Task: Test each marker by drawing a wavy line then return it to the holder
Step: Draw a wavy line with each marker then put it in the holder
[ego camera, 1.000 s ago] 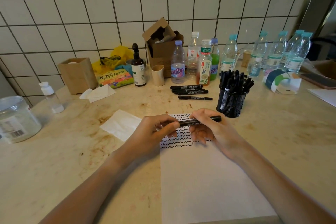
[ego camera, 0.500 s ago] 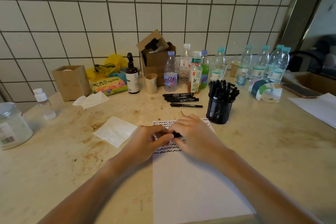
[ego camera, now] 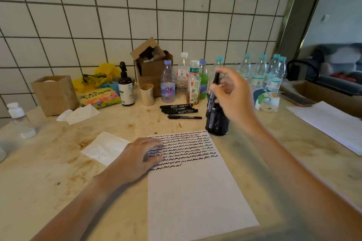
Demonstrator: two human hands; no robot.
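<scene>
My right hand (ego camera: 233,96) pinches a marker (ego camera: 215,82) upright above the holder (ego camera: 216,122), blurred. Left hand (ego camera: 140,157) lies flat, fingers relaxed, on the paper (ego camera: 195,191) edge w/ wavy lines. Holder's black mesh, full of markers, partly hidden by my hand. Five loose markers (ego camera: 179,109) lie just left of it; bottles (ego camera: 260,76) behind on the bench (ego camera: 49,172).

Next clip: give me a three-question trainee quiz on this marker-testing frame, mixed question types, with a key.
1. True or false: the left hand holds a marker.
2. Where is the right hand holding its marker? A) above the mesh holder B) on the paper C) beside the pump bottle
3. The loose markers lie on the ____.

Key: 1 false, it rests on the paper's edge; 2 A; 3 table.
</scene>
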